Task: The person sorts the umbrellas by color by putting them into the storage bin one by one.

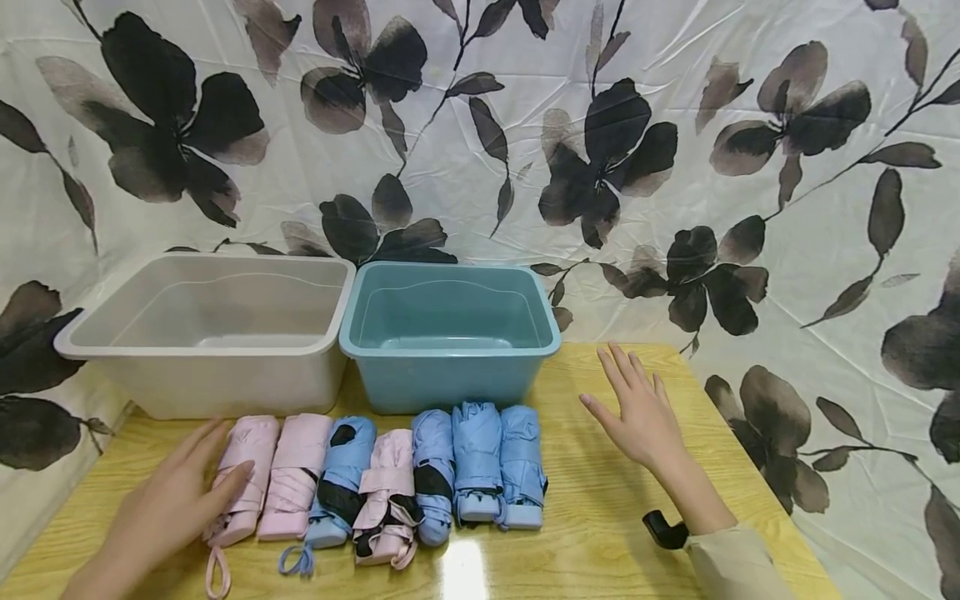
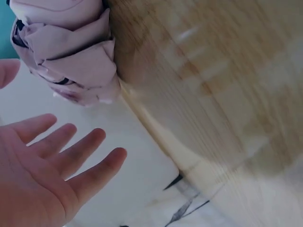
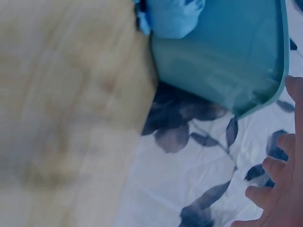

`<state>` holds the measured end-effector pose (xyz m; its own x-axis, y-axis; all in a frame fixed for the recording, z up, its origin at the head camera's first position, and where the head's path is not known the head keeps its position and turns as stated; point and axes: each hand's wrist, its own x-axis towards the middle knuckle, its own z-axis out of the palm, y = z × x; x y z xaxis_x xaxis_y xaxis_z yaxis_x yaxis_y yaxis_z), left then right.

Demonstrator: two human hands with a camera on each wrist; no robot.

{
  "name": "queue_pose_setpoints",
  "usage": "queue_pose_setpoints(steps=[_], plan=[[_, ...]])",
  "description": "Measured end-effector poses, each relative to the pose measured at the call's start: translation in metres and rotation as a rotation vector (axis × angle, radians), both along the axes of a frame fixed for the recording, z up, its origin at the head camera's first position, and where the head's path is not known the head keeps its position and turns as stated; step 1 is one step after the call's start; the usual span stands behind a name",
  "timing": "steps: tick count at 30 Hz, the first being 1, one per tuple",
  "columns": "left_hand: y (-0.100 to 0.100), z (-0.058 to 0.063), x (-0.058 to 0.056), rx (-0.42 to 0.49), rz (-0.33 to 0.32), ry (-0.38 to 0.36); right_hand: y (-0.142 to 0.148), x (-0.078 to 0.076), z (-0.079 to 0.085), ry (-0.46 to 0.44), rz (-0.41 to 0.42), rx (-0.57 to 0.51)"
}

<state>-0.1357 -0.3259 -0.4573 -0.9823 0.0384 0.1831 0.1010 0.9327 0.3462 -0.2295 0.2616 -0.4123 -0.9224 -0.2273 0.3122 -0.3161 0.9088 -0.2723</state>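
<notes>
A row of folded umbrellas, some pink and some blue, lies on the wooden table in the head view. My left hand is over the left end of the row, overlapping the leftmost pink umbrella. The left wrist view shows this hand with fingers spread and nothing in them, a pink umbrella beyond them. At the right end of the row lies a blue umbrella. To its right, my right hand hovers over the table, fingers extended and holding nothing.
Behind the umbrellas stand a white-grey bin on the left and a teal bin on the right, side by side. A floral curtain hangs behind the table. A black device sits at my right wrist.
</notes>
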Motion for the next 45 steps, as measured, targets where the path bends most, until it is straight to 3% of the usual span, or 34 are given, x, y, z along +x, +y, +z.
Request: queue_pose_setpoints(steps=[10, 26, 37, 45], plan=[[0.007, 0.001, -0.015, 0.01, -0.041, -0.06, -0.028, -0.03, 0.025, -0.004, 0.062, 0.034], [0.011, 0.001, -0.036, 0.007, -0.075, -0.088, -0.045, -0.079, 0.039, -0.072, 0.137, 0.104], [0.007, -0.004, -0.043, 0.107, -0.133, -0.054, -0.05, -0.084, 0.037, -0.123, 0.182, 0.079], [0.007, -0.004, -0.041, 0.155, -0.116, -0.04, -0.055, -0.088, 0.035, -0.126, 0.212, 0.067]])
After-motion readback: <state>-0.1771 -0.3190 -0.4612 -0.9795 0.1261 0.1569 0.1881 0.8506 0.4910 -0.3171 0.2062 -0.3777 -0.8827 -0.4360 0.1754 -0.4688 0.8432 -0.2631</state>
